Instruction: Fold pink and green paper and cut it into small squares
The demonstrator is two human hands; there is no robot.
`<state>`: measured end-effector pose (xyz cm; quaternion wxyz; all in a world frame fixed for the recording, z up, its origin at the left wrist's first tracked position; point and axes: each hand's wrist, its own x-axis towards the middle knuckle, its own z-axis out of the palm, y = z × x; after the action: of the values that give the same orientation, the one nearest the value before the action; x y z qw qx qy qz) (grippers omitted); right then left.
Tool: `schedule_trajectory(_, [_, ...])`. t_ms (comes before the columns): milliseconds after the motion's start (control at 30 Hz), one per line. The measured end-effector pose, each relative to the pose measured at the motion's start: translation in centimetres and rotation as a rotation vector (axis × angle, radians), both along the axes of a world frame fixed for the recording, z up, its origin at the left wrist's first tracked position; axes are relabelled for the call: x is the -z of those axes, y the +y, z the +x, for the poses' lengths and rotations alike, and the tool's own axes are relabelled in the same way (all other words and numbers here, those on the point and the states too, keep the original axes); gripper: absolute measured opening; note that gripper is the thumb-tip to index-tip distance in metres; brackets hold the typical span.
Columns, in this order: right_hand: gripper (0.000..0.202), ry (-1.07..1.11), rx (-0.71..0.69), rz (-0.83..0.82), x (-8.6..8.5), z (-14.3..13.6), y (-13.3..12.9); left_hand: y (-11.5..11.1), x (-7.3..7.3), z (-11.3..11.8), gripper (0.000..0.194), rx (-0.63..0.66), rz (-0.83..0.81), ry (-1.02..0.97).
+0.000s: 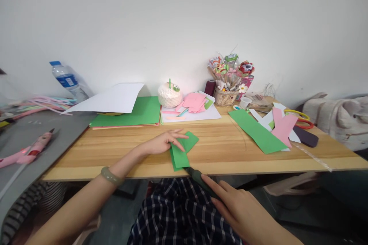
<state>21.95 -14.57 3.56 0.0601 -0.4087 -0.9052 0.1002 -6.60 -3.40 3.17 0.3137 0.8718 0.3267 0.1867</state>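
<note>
My left hand lies over a folded piece of green paper near the front edge of the wooden table. Its fingers are stretched out and spread, resting on the paper. Another green flap shows beyond the fingertips. In my right hand is a dark green tool with a black nozzle, which looks like a glue gun. The nozzle tip is at the lower right corner of the folded paper; whether it touches is too small to tell. My right fingers are wrapped round the tool, hiding its handle.
A green strip and pink paper lie to the right. Behind stand a flower basket and a white foam-wrapped ball. Stacked green sheets, a water bottle and a pink glue gun are leftward.
</note>
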Motion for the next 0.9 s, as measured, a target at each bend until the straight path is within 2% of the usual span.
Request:
schedule_trajectory(100, [0.05, -0.059, -0.005, 0.032, 0.3, -0.4, -0.3, -0.9, -0.4, 0.1, 0.064, -0.195, 0.179, 0.16])
schedule_trajectory(200, [0.051, -0.082, -0.024, 0.07, 0.5, -0.7, -0.4, -2.6, -1.1, 1.4, 0.052, -0.445, 0.323, 0.238])
schedule_trajectory(267, [0.05, -0.094, -0.036, 0.101, 0.7, -1.0, -0.5, -3.9, -1.2, 2.6, 0.04, -0.509, 0.339, 0.286])
schedule_trajectory(333, [0.05, -0.098, -0.042, 0.14, 0.8, -1.2, -0.6, -5.0, -0.9, 3.7, 0.038, -0.501, 0.331, 0.378])
schedule_trajectory(400, [0.049, -0.098, -0.045, 0.182, 1.0, -1.3, -0.7, -5.6, 0.0, 4.2, 0.045, -0.452, 0.326, 0.467])
schedule_trajectory(600, [0.05, -0.094, -0.045, 0.295, 1.5, -1.4, -1.0, -5.8, 2.7, 3.3, 0.049, -0.413, 0.327, 0.533])
schedule_trajectory(900, [0.05, -0.175, 0.002, 0.415, 1.7, -1.6, -1.6, -5.8, 3.2, 3.0, 0.051, -0.413, 0.293, 0.482])
